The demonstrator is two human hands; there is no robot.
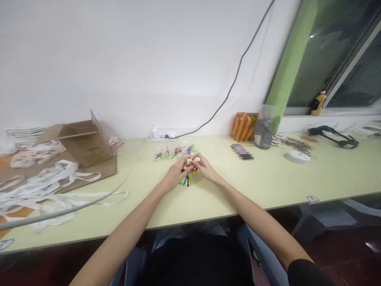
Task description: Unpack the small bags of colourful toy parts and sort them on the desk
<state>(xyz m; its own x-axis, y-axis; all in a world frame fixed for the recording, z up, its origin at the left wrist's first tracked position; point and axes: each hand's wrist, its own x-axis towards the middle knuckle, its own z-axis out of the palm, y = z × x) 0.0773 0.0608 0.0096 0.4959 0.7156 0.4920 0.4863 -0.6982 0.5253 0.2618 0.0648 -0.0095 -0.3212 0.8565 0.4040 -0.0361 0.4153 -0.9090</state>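
My left hand (pixel 175 173) and my right hand (pixel 206 168) meet over the table, fingers bent and fingertips pinched close together. A small reddish bit shows between the fingertips, too small to name. Just below the hands lie small plastic pieces (pixel 187 180) in black, blue, yellow and green, partly covered by the left fingers. Behind the hands, clear bags (pixel 162 155) with similar coloured pieces rest in a row on the pale table (pixel 190 210).
On the left stand an open cardboard box (pixel 85 143) and tangled white straps (pixel 64 174). A grey cable (pixel 98 200) crosses there. A power strip (pixel 160 137) sits by the wall. To the right are a phone (pixel 242 152), a striped bag (pixel 243 127) and a white spool (pixel 298 157).
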